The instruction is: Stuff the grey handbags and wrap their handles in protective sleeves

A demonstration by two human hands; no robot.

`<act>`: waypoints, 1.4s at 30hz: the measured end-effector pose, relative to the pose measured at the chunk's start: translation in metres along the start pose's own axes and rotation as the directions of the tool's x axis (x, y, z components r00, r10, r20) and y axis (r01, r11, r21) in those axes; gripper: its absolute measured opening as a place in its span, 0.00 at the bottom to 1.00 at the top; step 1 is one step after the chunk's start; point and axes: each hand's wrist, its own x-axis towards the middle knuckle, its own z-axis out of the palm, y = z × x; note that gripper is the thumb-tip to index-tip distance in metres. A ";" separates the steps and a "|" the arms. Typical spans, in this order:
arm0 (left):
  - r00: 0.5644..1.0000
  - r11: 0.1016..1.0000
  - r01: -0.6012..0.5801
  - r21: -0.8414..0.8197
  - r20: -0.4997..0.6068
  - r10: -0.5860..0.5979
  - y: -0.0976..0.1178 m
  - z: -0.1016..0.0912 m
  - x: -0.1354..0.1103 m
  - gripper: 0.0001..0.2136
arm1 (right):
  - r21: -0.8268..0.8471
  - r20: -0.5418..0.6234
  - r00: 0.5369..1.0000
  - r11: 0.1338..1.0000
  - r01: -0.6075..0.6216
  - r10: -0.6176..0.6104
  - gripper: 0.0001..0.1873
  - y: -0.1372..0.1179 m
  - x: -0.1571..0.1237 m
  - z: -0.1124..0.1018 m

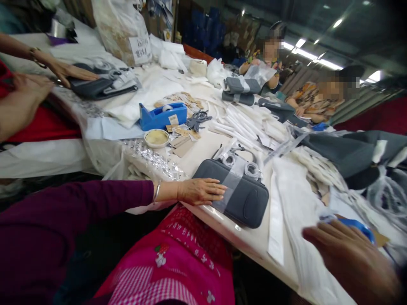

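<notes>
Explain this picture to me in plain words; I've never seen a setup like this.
There is no machine here, just a person's two bare hands. The single picture comes from a camera worn on that person's head, looking forward and down.

The left hand lies flat on a dark grey case, which has a clear band around it. The right hand is blurred, beside a blue object; I cannot tell whether it grips anything.

On the table also lie a blue tape dispenser, a small round dish holding something yellowish, and long white strips. At the far left, a co-worker's hand rests on another dark grey item.
</notes>
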 end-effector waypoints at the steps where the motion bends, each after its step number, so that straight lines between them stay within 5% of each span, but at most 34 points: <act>1: 1.000 1.000 -0.004 0.000 0.001 0.004 0.001 0.000 0.000 0.17 | -0.071 0.180 0.973 0.985 0.156 -0.141 0.09 -0.019 0.025 0.006; 5: 1.000 1.000 -0.001 0.022 -0.002 0.001 0.000 0.003 -0.001 0.17 | -0.063 0.541 0.767 0.893 0.446 -0.345 0.12 -0.076 0.113 0.055; 7: 1.000 0.999 0.000 0.049 -0.012 0.001 -0.002 0.005 -0.002 0.17 | -0.066 0.596 0.725 0.879 0.473 -0.345 0.11 -0.086 0.139 0.083; 12: 0.997 0.997 -0.042 0.070 -0.061 0.046 -0.005 0.008 -0.004 0.18 | -0.147 0.602 0.719 0.836 0.528 -0.348 0.10 -0.080 0.158 0.115; 16: 0.997 0.998 -0.042 0.056 -0.060 0.045 -0.006 0.010 -0.003 0.18 | -0.209 0.696 0.653 0.785 0.583 -0.300 0.08 -0.083 0.164 0.113; 22: 0.993 0.997 -0.049 0.055 -0.101 0.054 -0.006 0.009 -0.003 0.21 | -0.240 0.739 0.626 0.772 0.588 -0.247 0.07 -0.094 0.170 0.107; 29: 0.997 0.994 -0.053 0.095 -0.049 0.058 -0.005 0.007 -0.001 0.20 | -0.298 0.704 0.684 0.794 0.530 -0.192 0.08 -0.104 0.162 0.110; 34: 0.999 0.987 -0.045 0.151 -0.019 0.048 -0.006 0.007 -0.002 0.21 | -0.470 0.546 0.833 0.791 0.392 -0.088 0.06 -0.105 0.167 0.114; 38: 0.997 0.977 -0.060 0.205 -0.024 0.067 -0.006 0.004 -0.001 0.21 | -0.533 0.185 0.983 0.841 0.096 0.005 0.10 -0.064 0.184 0.086; 40: 0.997 0.974 -0.051 0.220 -0.047 0.063 -0.003 0.001 0.002 0.21 | -0.404 -0.048 0.986 0.900 -0.165 0.160 0.10 -0.025 0.172 0.065; 42: 0.995 0.975 -0.031 0.222 -0.085 0.051 0.001 -0.001 0.006 0.21 | -0.175 -0.273 0.893 0.895 -0.411 0.357 0.11 0.020 0.135 0.042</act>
